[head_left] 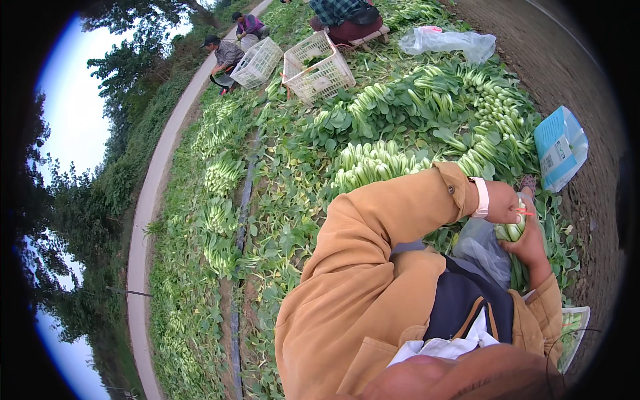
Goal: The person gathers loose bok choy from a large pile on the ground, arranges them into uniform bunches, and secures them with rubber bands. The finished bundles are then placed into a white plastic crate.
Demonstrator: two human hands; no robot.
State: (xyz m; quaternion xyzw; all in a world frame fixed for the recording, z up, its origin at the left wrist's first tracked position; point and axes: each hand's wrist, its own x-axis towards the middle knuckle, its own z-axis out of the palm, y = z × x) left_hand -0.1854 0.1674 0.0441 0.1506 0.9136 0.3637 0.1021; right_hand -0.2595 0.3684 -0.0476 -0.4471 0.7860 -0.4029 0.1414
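Observation:
A small bunch of bok choy (512,229) is held in front of my body, its pale stem ends facing me. My right hand (530,242) is wrapped around it from the right. A thin red tie (524,212) crosses the bunch. Fingers curled, my left hand (502,202) grips at this tie from the left side; a watch with a pale pink strap (480,198) circles that wrist. Just below the bunch, a clear plastic bag (484,250) lies by my lap. My fingers partly hide the tie and the leaves.
Rows of cut bok choy (375,162) lie ahead. A blue-and-white bag (560,150) stands at right, near a dirt track (595,240). Two white plastic crates (320,82) (257,62) and several crouching or seated people are farther off. A crate (575,332) sits beside my right elbow.

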